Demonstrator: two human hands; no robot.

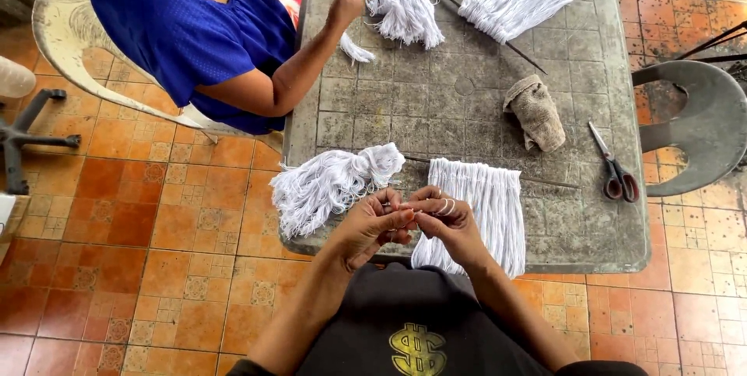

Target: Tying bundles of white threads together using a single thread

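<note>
no packages, labels, signs or screens show anywhere in this view.

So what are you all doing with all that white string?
Both hands, left and right, pinch white strands together over the table's near edge. A loose bundle lies to the left, a combed fringe under the right hand. Across the table another person works more string. Scissors lie unused.

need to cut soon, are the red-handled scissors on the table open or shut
Shut: the red-handled metal scissors lie flat on the grey square table, blades together in one line, handles side by side.
</note>
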